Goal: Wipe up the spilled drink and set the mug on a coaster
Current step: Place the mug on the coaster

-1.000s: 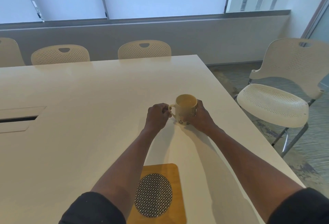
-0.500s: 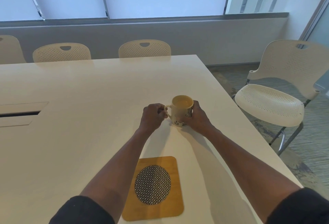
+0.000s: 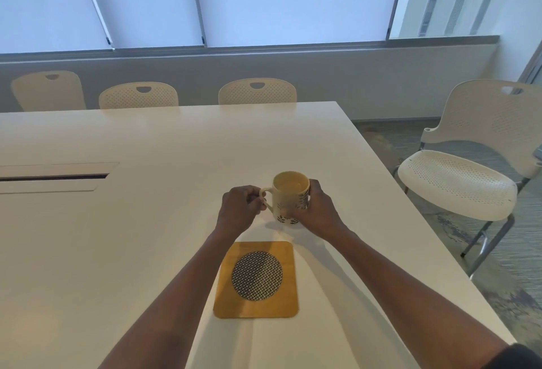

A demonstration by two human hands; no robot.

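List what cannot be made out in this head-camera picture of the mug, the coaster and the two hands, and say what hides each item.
- Mug base, head view: whether it rests on the table or is lifted; the right hand covers its lower edge.
- Mug's right side: wrapped by the right hand.
- Left hand fingers at the handle: curled away from the camera.
- Spill: none visible on the pale, glossy table.
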